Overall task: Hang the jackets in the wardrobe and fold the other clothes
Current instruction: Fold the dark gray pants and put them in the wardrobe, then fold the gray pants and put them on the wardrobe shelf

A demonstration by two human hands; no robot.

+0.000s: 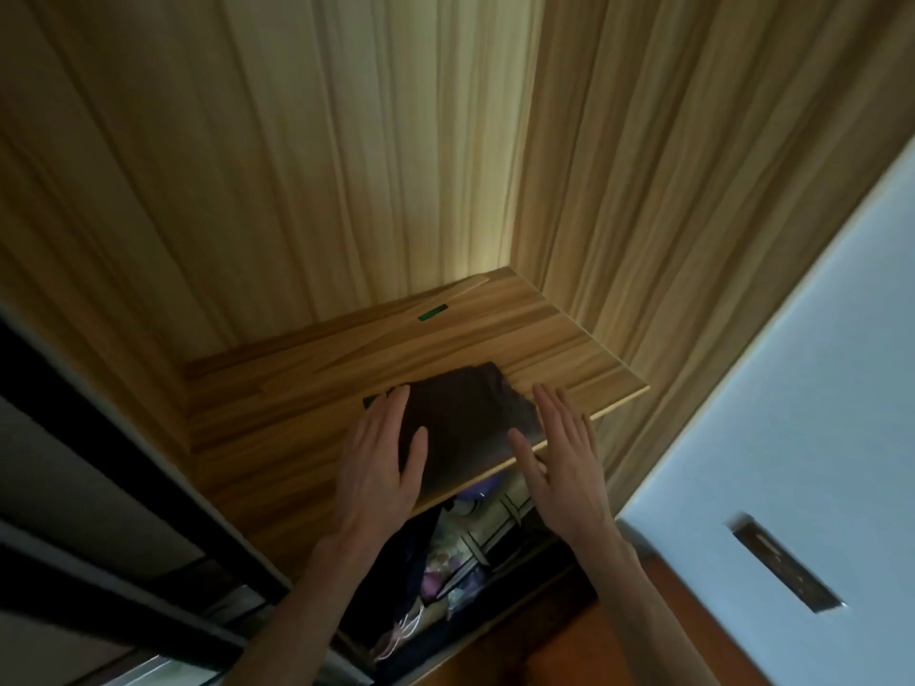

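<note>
The wooden wardrobe shelf [307,428] fills mid-frame, bare boards spreading left and behind. A dark folded garment [470,413] lies at its front edge (slightly overhanging). The left hand [381,453] rests flat-fingered on its left side; the right hand [564,453], fingers straight, holds nothing beside its right edge.

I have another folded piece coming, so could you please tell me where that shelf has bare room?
The wooden shelf is bare behind the dark folded garment, up to the small green strip, and left of the left hand. The front right edge is crowded by the garment and the right hand.
</note>
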